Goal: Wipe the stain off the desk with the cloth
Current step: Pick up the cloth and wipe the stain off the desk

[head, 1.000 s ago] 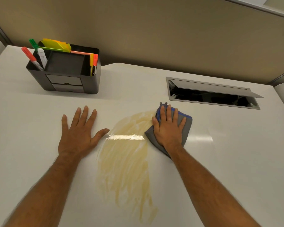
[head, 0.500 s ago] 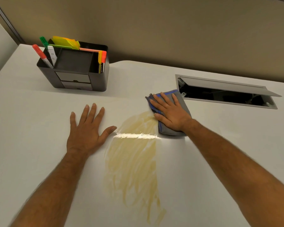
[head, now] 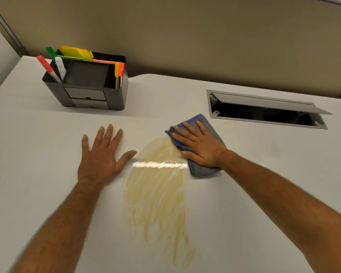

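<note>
A yellowish smeared stain (head: 156, 198) runs down the middle of the white desk (head: 37, 154), with a bright glare streak across its upper part. A folded grey cloth with blue edging (head: 202, 170) lies at the stain's upper right edge. My right hand (head: 198, 147) presses flat on the cloth, fingers pointing up and left. My left hand (head: 100, 156) rests flat on the bare desk just left of the stain, fingers spread, thumb tip close to the stain's edge.
A black desk organiser (head: 89, 85) with markers and sticky notes stands at the back left. An open cable hatch (head: 268, 111) with a raised lid is set in the desk at the back right. A beige partition wall (head: 185, 36) runs behind.
My right hand turned with the cloth from pointing straight ahead to pointing up-left, staying at the stain's upper right edge. The left hand stayed flat in place.
</note>
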The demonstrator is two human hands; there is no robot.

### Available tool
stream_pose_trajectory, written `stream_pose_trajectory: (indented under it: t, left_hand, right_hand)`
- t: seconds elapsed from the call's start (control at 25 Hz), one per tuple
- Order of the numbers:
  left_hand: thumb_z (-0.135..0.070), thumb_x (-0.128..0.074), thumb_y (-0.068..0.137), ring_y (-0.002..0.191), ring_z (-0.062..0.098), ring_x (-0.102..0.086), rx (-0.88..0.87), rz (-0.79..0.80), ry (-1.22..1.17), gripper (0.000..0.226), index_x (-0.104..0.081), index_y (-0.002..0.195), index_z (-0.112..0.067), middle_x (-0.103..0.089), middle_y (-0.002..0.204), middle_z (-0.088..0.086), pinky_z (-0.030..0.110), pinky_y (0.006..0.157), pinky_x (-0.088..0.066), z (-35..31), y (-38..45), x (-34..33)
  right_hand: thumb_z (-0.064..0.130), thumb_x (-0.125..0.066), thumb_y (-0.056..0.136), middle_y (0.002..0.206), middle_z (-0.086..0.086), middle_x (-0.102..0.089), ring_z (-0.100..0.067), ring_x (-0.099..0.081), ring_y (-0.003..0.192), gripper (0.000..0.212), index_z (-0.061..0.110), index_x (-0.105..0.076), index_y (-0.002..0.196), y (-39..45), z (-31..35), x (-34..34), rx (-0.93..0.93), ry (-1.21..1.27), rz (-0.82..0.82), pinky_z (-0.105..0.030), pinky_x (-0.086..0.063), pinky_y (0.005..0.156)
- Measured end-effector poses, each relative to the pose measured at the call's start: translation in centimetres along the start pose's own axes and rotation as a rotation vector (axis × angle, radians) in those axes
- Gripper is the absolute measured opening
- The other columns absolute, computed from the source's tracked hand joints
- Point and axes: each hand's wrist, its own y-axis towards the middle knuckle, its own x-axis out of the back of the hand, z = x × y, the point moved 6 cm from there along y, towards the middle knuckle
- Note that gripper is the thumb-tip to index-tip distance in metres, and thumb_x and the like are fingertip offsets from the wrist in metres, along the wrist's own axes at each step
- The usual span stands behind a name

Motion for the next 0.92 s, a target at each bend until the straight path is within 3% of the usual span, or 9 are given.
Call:
stream_pose_trajectory:
  t: [0.48,0.92]
  left_hand:
    - [-0.083,0.006,0.081,0.156,0.018,0.007,-0.010,0.039,-0.026,0.094,-0.005,0.159,-0.031,0.002,0.170,-0.002,0.055,0.122,0.010,0.1,-0.3,0.0]
    - [-0.081,0.003,0.080,0.156,0.018,0.004,-0.055,0.072,-0.045,0.097,-0.008,0.160,-0.027,-0.001,0.170,-0.002,0.053,0.123,0.007,0.1,-2.6,0.7]
  right_hand:
    - [0.059,-0.012,0.098,0.167,0.003,-0.001,-0.023,0.008,0.153,0.067,0.027,-0.005,0.157,-4.6,4.9,-0.4,0.024,-0.001,-0.007,-0.061,-0.002,0.119]
    - [0.059,-0.015,0.099,0.167,0.005,0.002,-0.022,0.007,0.153,0.068,0.028,-0.001,0.157,-11.3,10.8,-1.6,-0.067,0.070,-0.015,-0.062,-0.004,0.119]
